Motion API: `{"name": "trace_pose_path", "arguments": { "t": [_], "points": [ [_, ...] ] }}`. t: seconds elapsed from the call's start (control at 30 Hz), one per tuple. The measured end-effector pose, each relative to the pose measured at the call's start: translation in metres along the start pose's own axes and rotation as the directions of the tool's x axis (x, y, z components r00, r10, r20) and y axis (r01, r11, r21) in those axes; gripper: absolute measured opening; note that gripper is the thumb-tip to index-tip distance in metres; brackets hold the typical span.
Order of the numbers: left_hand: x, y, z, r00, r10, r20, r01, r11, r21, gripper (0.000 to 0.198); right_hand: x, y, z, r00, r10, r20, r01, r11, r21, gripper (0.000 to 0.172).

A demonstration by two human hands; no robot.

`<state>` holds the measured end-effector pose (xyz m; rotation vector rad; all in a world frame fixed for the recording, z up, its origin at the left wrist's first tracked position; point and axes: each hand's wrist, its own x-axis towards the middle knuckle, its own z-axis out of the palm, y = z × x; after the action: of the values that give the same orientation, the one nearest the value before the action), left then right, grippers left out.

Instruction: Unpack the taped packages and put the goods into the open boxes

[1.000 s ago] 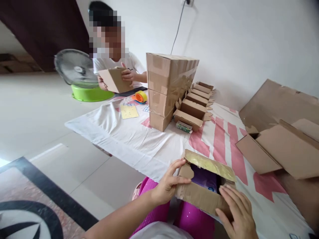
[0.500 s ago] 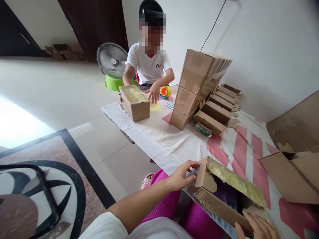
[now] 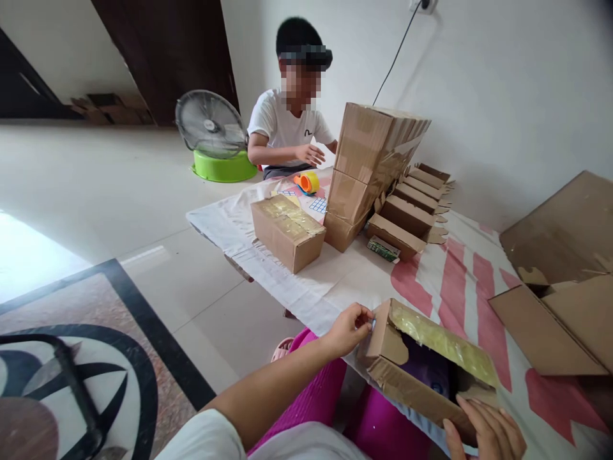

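Observation:
Near the table's front edge lies an opened cardboard box with yellowish tape along its torn top flap. Something purple shows inside it. My right hand grips the box's near right corner, fingertips over the rim and thumb on the outer side. At the opposite end, my left hand has its fingers pinched together beside the end panel. A small pale bit shows at those fingertips, too little to name.
Across the table sits a person holding white paper. A taped carton, an orange-and-yellow tape dispenser, a tall box stack and several open boxes stand on the cloth. A large open carton is at right.
My left fingers have drawn together from a spread pose at the box end. The other person's taped carton now sits nearer me, released, and that person has picked up white paper.

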<state>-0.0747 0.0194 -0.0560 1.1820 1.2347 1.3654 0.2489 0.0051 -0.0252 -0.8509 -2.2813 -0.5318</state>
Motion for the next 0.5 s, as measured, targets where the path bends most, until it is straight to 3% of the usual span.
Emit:
{"name": "trace_pose_path", "arguments": {
  "t": [0.3,0.5],
  "points": [
    [0.016,0.001,0.006,0.998,-0.043,-0.043,0.046,0.996,0.071,0.011,0.009,-0.009,-0.002,0.999,0.011,-0.040,-0.010,0.999,0.039,0.058],
    [0.013,0.008,-0.008,0.994,-0.023,-0.105,0.030,0.997,0.067,0.005,0.010,-0.009,-0.004,1.000,0.025,0.000,-0.025,0.995,0.092,0.047]
  ]
}}
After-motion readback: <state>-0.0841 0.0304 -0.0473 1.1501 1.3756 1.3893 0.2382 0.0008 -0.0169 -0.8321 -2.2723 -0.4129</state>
